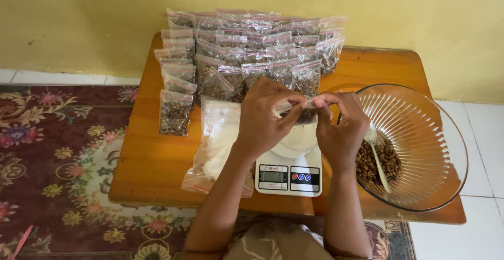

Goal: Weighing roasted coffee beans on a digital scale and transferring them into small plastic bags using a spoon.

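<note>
My left hand (265, 115) and my right hand (340, 126) together pinch the top of a small clear zip bag (303, 111) holding brown beans. The bag hangs just above a white kitchen scale (290, 172), mostly hidden behind my fingers. Right of my right hand stands a large ribbed glass bowl (420, 113) with brown beans (386, 160) and a white spoon (379, 163) lying in it.
Many filled small bags (247, 55) lie stacked in rows at the back of the orange wooden table (152, 155). A stack of empty clear bags (215, 139) lies left of the scale. A patterned rug (58, 160) covers the floor at left; a yellow wall stands behind.
</note>
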